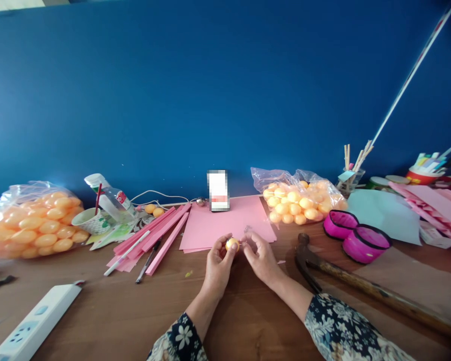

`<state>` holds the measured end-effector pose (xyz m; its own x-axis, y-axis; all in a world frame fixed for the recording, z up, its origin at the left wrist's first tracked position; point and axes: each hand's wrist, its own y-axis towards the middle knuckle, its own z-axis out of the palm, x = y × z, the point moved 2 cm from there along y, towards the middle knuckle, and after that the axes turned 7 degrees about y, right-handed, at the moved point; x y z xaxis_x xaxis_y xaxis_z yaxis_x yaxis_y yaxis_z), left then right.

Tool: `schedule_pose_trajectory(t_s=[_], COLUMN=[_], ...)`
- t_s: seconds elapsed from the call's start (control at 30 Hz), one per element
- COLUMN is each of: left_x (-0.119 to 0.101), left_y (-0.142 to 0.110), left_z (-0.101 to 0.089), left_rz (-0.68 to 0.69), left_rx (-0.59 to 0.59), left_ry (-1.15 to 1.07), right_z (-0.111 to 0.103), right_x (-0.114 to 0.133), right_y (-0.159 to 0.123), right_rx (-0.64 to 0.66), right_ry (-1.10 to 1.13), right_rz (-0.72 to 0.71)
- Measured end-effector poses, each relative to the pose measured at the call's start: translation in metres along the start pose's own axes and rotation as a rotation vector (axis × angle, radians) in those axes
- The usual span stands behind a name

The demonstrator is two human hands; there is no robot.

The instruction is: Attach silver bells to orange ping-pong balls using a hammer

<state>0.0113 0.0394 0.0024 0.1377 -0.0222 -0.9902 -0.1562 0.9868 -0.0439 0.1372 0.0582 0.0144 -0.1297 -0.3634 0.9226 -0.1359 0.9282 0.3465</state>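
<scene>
Ball (232,244) of orange-yellow colour is between the fingers of our left hand (218,263), and this grip is closed on it, with the thumb at its near side. Our right hand (262,258) is just beside, to the right of the ball, with its fingertips brought close together; whether they pinch something small, or touch the ball, we cannot tell. Both our hands are above the brown table (116,311), in front of the pink sheets (210,228), which lie near the blue wall (210,90). At the far edge of the sheets an upright device (219,190) stands, blurred for us. Behind our right hand, more to the right, we have a clear bag (295,208) with many similar balls, and a second bag (33,225) of them is at far left. Between this one and the sheets we see pink strips (167,228), with a pen (148,260) among them. To the right lies a hammer (361,282), and behind it are two magenta bands (366,245) with black edges
</scene>
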Motion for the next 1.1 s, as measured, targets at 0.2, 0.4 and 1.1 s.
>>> schedule_pose_trajectory(t_s=[0.2,0.4,1.1], left_x=[0.0049,0.0065,0.0031], left_y=[0.0021,0.0035,0.0023], left_z=[0.0019,0.0017,-0.0032], left_rz=[-0.025,0.008,-0.043], left_rx=[0.029,0.040,-0.020], left_ry=[-0.112,-0.142,-0.262], right_z=[-0.0009,0.0001,0.0003], right_x=[0.0010,-0.0017,0.0003], right_y=[0.0017,0.0019,0.0009], right_rx=[-0.006,0.002,0.059], right_ry=[0.002,-0.002,0.068], right_rz=[-0.004,-0.001,0.029])
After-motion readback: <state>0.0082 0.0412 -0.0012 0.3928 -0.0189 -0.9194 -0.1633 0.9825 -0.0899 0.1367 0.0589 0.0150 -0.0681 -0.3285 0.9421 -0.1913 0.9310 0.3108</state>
